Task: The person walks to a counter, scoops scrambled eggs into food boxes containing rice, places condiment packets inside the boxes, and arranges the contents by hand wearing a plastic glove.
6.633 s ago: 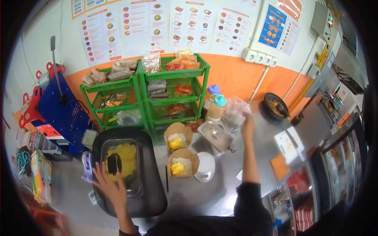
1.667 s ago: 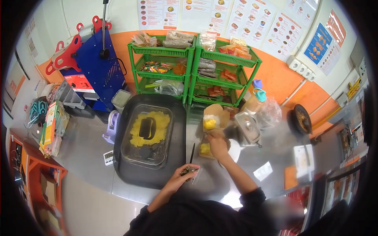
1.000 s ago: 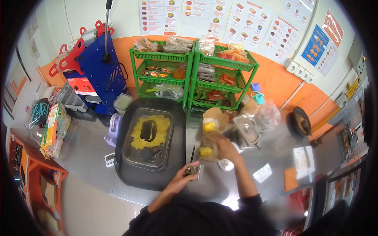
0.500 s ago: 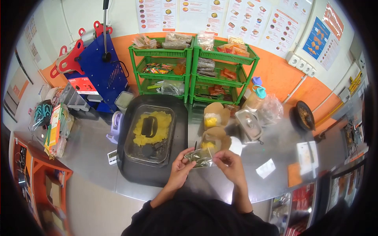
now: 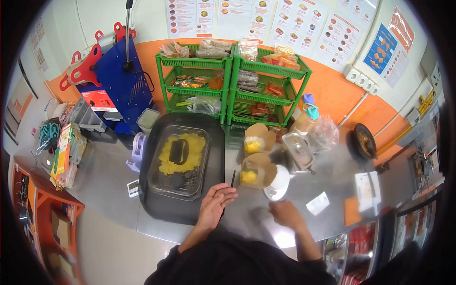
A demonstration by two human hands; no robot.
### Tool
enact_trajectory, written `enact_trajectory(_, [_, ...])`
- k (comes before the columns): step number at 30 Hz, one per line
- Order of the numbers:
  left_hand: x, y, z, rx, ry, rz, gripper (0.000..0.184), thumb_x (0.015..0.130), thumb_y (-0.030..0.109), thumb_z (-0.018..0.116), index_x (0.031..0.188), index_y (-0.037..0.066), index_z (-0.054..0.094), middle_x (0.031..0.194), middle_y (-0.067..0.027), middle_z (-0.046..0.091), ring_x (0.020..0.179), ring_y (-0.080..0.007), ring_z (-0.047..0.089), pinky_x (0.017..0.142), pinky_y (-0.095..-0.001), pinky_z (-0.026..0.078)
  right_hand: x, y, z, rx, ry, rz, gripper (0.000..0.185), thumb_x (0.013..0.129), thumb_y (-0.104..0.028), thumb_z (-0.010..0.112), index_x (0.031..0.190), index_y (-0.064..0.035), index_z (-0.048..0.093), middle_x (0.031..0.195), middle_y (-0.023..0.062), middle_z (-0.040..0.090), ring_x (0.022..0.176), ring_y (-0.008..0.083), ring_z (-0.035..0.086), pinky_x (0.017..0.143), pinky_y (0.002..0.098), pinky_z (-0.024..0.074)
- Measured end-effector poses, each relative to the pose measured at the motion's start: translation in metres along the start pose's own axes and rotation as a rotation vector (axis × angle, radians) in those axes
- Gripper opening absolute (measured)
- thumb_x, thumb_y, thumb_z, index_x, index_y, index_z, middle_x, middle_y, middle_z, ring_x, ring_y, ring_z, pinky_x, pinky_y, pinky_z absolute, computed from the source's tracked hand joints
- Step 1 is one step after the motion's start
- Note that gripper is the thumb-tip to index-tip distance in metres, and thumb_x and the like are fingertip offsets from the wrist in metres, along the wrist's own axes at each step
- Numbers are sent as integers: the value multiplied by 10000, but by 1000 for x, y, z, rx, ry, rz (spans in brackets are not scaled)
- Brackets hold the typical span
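Sitting fwd-R of L grip (image 5: pixel 214 205): nearer box (image 5: pixel 270 174)

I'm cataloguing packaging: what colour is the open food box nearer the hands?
The box is brown, seen in the head view.

Surface (image 5: pixel 107 202): smooth metal, bright glare. Food boxes (image 5: pixel 268 172): matt brown paperboard. Black tray (image 5: pixel 159 210): smooth, low sheen. Clear cover (image 5: pixel 194 184): glossy, plastic or glass, can't tell. Green racks (image 5: pixel 231 90): perforated plastic. Lidded pan (image 5: pixel 299 149): shiny metal. Sleeves (image 5: pixel 172 267): matt black cloth.
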State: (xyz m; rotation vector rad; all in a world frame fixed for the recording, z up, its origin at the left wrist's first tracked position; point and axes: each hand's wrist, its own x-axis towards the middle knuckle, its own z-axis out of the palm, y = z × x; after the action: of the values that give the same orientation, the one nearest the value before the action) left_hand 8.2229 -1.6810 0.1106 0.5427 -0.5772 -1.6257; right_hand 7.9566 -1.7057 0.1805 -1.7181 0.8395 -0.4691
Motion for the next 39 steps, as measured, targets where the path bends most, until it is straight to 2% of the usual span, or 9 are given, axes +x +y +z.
enact_trajectory(2, [3, 3, 1, 122, -23, 8, 385, 936, 153, 465, 1288, 7, 419, 1242, -178, 532, 1146, -279, 533, 980, -373, 409, 1, 4, 8, -421, -89, 163, 61, 813, -63, 632, 848, -17, 651, 831, 109, 698, 713, 226, 681, 677, 310, 524])
enact_trajectory(5, [-3, 7, 8, 326, -107, 21, 390, 931, 158, 477, 1287, 7, 424, 1285, -173, 505, 1192, -265, 500, 1023, -373, 355, -2, -23, 4, -190, -65, -99, 22, 817, -50, 631, 827, -34, 642, 802, 101, 689, 720, 213, 684, 653, 299, 518])
enact_trajectory(10, [9, -1, 22, 497, -457, -208, 507, 891, 177, 620, 1328, 29, 409, 1348, -82, 466, 1301, -191, 370, 1098, -386, 246, 11, -17, 4, -298, -121, 41, 55, 832, -37, 638, 791, -29, 602, 745, 79, 673, 683, 187, 681, 600, 274, 514])
enact_trajectory(15, [22, -27, 9, 783, -614, -199, 455, 866, 171, 668, 1261, 19, 503, 1173, -67, 588, 1082, -149, 552, 977, -343, 415, 25, -31, -9, -262, 78, 2, 93, 821, -5, 647, 904, -34, 616, 784, 73, 679, 710, 176, 691, 628, 278, 537])
enact_trajectory(18, [26, -25, 10, 774, -557, -330, 367, 883, 147, 644, 1199, -8, 543, 985, -59, 647, 893, -106, 610, 808, -277, 512, 31, -33, -4, -342, 228, -32, 196, 801, 4, 636, 987, -56, 629, 840, 109, 683, 759, 263, 684, 695, 339, 531])
enact_trajectory(20, [25, -22, 18, 497, -228, -402, 320, 895, 138, 623, 1156, -32, 550, 894, -72, 658, 842, -104, 629, 708, -244, 535, 34, -23, 5, -524, 295, -214, 283, 798, -8, 636, 1072, -78, 624, 904, 108, 678, 817, 276, 675, 733, 362, 533])
enact_trajectory(23, [30, -18, 20, 410, -30, -364, 279, 914, 132, 585, 1139, -29, 552, 949, -104, 656, 862, -133, 644, 684, -238, 547, 39, -21, 20, -618, 275, -297, 280, 788, -56, 652, 1068, -58, 643, 1040, 101, 657, 990, 274, 626, 828, 374, 510])
enact_trajectory(32, [42, -17, 2, -26, -8, -470, 371, 949, 214, 404, 1235, -8, 488, 1065, -198, 636, 1017, -227, 608, 885, -335, 461, 57, -6, -8, -645, 188, -321, 307, 764, -64, 673, 1069, -36, 655, 1065, 103, 642, 954, 287, 616, 818, 364, 510])
enact_trajectory(39, [44, 8, 4, 107, -34, -372, 402, 968, 229, 395, 1306, 11, 391, 1096, -210, 634, 1022, -213, 601, 893, -299, 438, 160, 21, -101, -839, 413, -415, 267, 726, -25, 640, 992, -34, 662, 926, 105, 646, 887, 299, 599, 796, 352, 488])
